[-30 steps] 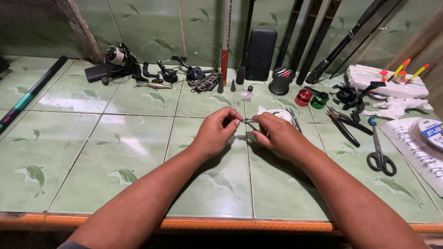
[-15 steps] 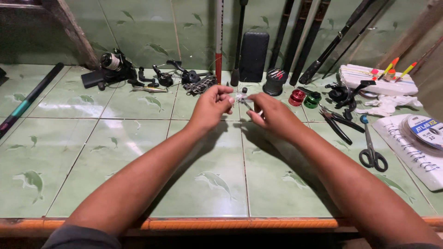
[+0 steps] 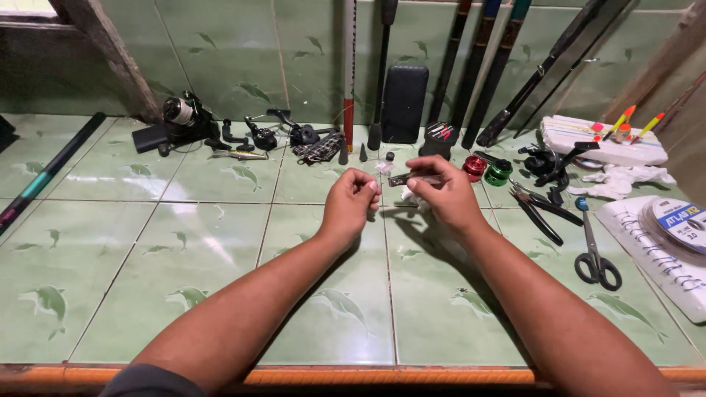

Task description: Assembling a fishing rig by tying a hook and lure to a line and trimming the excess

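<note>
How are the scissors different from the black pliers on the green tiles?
The scissors have loop handles near the tile edge; the black pliers have straight handles. The scissors lie almost straight away from the person; the pliers lie diagonally. Both rest untouched, right of the right hand.

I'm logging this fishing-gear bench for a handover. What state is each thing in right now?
left hand: fingertips pinched together, what they hold is too small to tell
right hand: gripping a small dark flat tool, held level
scissors: lying flat, blades shut
pliers: lying flat, handles slightly apart
spinning reel: resting on the tiles, off any rod
line spool: lying flat on a white tray
</note>
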